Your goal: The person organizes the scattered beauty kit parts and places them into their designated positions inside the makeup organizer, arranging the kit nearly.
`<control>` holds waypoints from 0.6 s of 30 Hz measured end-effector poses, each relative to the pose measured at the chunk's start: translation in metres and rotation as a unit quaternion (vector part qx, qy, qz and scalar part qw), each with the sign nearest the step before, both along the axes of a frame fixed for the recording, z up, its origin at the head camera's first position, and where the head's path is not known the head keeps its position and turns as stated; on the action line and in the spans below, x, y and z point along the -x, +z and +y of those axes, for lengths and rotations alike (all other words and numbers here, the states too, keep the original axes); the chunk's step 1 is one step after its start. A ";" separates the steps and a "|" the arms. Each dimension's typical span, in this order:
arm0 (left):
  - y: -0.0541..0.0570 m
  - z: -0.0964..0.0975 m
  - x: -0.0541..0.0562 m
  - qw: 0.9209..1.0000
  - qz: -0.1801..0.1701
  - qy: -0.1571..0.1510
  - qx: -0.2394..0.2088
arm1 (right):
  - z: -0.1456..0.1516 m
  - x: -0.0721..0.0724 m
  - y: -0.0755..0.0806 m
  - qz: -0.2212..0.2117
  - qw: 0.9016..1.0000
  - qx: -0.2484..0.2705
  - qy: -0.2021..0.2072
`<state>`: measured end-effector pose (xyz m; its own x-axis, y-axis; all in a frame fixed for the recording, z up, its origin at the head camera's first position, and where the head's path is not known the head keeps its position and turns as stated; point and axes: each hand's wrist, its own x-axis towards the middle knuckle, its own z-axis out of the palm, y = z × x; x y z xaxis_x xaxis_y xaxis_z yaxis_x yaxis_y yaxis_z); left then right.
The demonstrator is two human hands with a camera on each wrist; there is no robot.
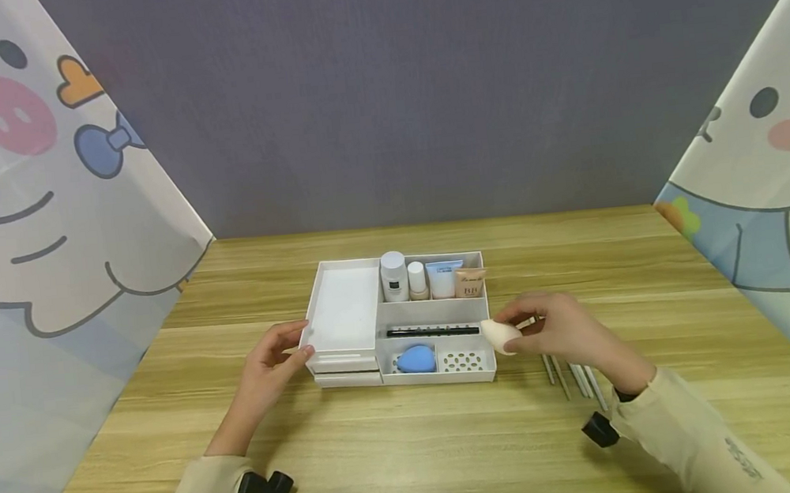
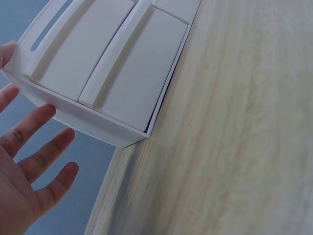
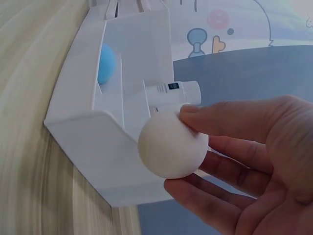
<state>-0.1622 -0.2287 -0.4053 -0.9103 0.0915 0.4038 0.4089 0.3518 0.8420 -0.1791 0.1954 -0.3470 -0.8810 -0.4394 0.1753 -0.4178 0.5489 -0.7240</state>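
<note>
A white makeup organizer (image 1: 342, 307) stands on the wooden table. My left hand (image 1: 268, 367) touches its left side with fingers spread and fairly straight; the left wrist view shows the thumb at the front corner by the drawers (image 2: 132, 66). At the organizer's right edge, my right hand (image 1: 566, 331) pinches a cream makeup sponge (image 3: 172, 145) between thumb and fingers. A blue makeup sponge (image 1: 416, 359) lies in a front compartment, left of a bare one with a perforated floor (image 1: 463, 361). A slim black pen-like stick (image 1: 439, 331) lies in the middle compartment.
In the back compartment stand a white bottle (image 1: 394, 278), a small white-capped bottle (image 1: 417, 282), a blue-and-white tube (image 1: 443, 279) and a beige BB tube (image 1: 470, 282). Several thin sticks (image 1: 582, 381) lie on the table under the right hand. Cartoon-printed panels flank both sides.
</note>
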 end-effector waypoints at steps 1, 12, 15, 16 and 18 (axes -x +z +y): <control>0.000 0.000 0.000 1.000 0.000 0.000 0.001 | -0.002 0.001 0.000 -0.002 1.000 0.006 0.004; 0.000 -0.001 0.000 1.000 -0.007 0.003 0.003 | -0.021 0.009 -0.014 0.004 0.998 0.021 0.051; 0.000 -0.001 0.000 1.000 -0.010 0.004 0.005 | -0.025 0.012 -0.019 0.013 0.997 0.024 0.073; 0.000 -0.001 0.000 1.000 -0.010 0.004 0.006 | -0.027 0.012 -0.020 0.016 0.996 0.024 0.079; 0.000 -0.001 0.001 1.000 -0.010 0.004 0.006 | -0.030 0.013 -0.023 0.021 0.995 0.026 0.095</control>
